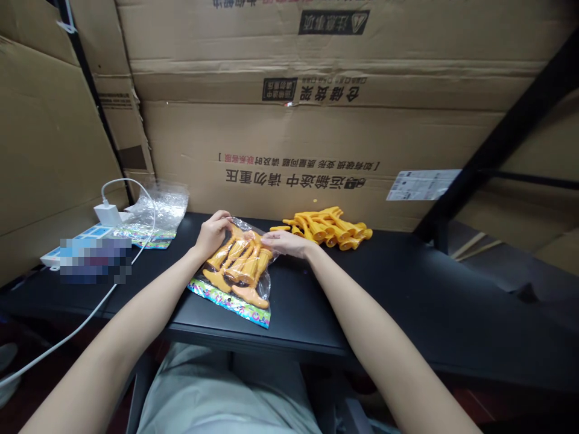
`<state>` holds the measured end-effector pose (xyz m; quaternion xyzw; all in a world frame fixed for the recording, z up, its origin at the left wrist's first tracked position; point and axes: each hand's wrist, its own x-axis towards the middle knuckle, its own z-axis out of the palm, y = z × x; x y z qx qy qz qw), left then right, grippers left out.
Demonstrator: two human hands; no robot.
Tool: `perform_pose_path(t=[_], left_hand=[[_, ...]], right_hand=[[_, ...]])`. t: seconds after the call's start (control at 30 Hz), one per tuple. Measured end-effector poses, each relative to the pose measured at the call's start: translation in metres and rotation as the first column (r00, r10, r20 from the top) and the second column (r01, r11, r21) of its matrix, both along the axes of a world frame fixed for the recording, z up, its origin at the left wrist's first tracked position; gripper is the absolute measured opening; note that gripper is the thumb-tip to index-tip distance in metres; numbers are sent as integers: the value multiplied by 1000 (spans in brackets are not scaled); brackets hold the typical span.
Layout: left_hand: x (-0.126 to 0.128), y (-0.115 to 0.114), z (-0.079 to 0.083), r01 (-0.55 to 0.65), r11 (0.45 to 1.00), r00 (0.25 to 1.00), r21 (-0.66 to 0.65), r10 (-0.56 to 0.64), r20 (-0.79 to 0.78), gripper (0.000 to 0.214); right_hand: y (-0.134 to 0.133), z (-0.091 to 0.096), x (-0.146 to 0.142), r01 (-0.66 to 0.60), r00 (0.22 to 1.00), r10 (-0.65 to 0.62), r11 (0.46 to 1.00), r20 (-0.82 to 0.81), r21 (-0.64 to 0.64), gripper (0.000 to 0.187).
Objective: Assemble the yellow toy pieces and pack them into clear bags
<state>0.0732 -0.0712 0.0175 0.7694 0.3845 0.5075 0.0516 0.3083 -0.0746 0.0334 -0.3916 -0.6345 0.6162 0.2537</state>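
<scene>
A clear plastic bag with a colourful printed strip along its near edge lies tilted on the black table. Several orange-yellow plastic pieces with ribbed, handle-like shapes fill it. My left hand grips the bag's far left corner, fingers closed on the plastic. At the far right corner, my right hand has its fingers bent over the bag, pinching its edge. Just behind my right hand, a pile of loose orange-yellow plastic pieces rests against the cardboard.
Flat clear bags lie at the back left. Near them are a white charger plug, a power strip and a white cable crossing the table's left side. Cardboard walls the back; a black metal post slants at right.
</scene>
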Motion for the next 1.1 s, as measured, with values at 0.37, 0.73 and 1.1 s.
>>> perform_pose_path(t=[0.37, 0.73, 1.1], left_hand=[[-16, 14, -1, -65, 989, 998, 130, 66, -6, 25], [-37, 27, -13, -268, 955, 963, 129, 264, 45, 26], [-31, 24, -18, -217, 973, 975, 84, 221, -37, 29]], right_hand=[[1, -5, -15, 191, 958, -215, 972, -189, -140, 16], [1, 55, 64, 747, 449, -663, 647, -599, -155, 12], [-18, 11, 174, 769, -627, -636, -413, -450, -487, 3]])
